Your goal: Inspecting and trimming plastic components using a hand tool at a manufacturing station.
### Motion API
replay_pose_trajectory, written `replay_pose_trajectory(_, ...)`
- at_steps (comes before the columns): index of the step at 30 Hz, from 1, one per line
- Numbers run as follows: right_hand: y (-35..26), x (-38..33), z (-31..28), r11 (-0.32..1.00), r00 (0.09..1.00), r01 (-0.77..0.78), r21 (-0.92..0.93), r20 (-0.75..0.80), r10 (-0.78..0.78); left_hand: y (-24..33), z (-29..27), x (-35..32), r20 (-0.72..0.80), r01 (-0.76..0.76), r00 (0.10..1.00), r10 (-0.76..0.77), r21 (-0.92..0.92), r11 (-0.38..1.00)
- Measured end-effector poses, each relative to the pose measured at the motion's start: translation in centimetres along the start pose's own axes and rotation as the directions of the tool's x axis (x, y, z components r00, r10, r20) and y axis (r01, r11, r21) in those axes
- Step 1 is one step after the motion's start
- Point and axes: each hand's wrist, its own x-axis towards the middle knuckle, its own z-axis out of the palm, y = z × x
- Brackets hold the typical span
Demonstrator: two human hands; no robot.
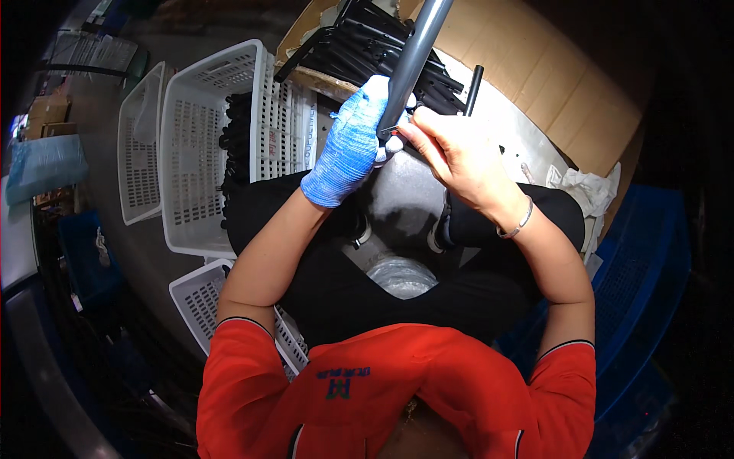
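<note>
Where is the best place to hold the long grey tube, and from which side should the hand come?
Grip the grey tube on its bare shaft just above the lower end, coming from the left, as the gloved left hand does. The shaft is round, smooth and slanted, and the bare right hand occupies the end.

Gloved left hand [350,145] clenched, bare right hand [453,153] pinching, forearms raised

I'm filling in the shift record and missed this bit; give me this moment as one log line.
left hand: gloved, grips grey tube | right hand: bare, fingers at tube's lower end | white basket: black tubes inside
</note>
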Motion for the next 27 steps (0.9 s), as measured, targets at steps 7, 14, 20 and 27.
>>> replay_pose_trajectory(7,0.8,0.6,-1.4,0.939,0.992,-0.091,0.333,-0.054,0.116,0.7,-0.2,0.6,0.130,0.425,0.905,-0.404,-0.255,0.869)
replay_pose_trajectory(14,2.9,2.2,-2.2,0.767,0.862,-0.167,0.619,-0.285,0.418,2.0,0.3,0.4,0.410,0.517,0.840,-0.354,-0.801,0.300)
replay_pose_trajectory(20,1.7,2.7,-4.8,0.546,0.900,-0.205,0.813,-0.063,0.432,2.5,0.7,0.2,0.542,0.620,0.783,-0.306,-0.717,0.319)
replay_pose_trajectory(27,2.9,2.8,-4.2,0.685,0.864,-0.044,0.728,-0.316,0.392,2.7,1.8,0.0,0.387,0.499,0.865,-0.319,-0.730,0.467)
